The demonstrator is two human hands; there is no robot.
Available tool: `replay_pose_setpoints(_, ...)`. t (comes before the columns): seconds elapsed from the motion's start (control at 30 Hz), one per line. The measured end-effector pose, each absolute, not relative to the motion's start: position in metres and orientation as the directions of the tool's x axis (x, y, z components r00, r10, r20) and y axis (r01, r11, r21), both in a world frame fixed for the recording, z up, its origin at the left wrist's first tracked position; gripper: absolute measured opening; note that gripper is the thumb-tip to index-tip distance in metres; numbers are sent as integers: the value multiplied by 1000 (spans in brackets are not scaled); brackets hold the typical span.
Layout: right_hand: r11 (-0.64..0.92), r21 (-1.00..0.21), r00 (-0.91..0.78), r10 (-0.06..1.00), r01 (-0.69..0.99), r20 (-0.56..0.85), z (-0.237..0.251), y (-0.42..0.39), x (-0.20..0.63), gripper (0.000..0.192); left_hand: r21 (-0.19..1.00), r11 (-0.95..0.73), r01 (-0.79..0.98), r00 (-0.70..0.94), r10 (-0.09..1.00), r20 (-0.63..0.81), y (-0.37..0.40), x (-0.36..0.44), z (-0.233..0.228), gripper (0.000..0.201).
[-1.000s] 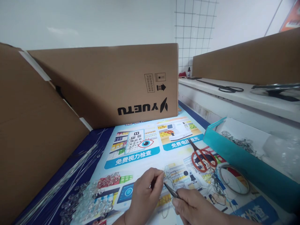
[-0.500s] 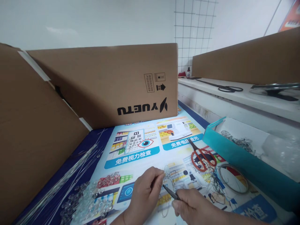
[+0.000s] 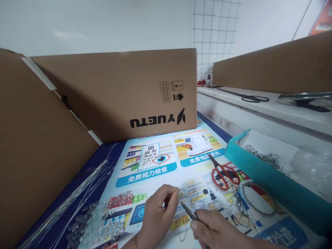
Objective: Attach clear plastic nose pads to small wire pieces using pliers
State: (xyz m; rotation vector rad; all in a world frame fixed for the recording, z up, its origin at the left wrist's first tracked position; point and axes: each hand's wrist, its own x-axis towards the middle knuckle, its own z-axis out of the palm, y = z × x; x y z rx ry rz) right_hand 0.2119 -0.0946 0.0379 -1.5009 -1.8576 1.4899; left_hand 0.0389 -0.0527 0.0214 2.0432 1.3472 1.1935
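Observation:
My left hand pinches a bent piece of thin wire between thumb and forefinger, low in the middle of the view. My right hand grips slim metal pliers whose tip points up-left at that wire, close to my left fingertips. Both hands hover over a printed poster mat on the table. More loose wire trails away to the right of the hands.
Clear glass beads lie in a heap at lower left, beside long thin wire rods. Red-handled scissors and a wire coil lie on the right. A teal tray stands further right. Cardboard boxes wall the back and left.
My left hand has shifted slightly left and down with the wire. The pliers tip stays close to it; nothing else has moved.

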Motion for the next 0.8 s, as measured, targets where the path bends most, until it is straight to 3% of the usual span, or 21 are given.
replay_pose_setpoints(0.3,-106,-871,-401,857,479,-324,33,-96,210,27,688,-477,548,168,868,468,-58,42,23,14)
replay_pose_setpoints(0.8,-25,-831,-378,883,556,-279,31,-95,212,24,658,-504,559,213,854,474,-58,39,19,12)
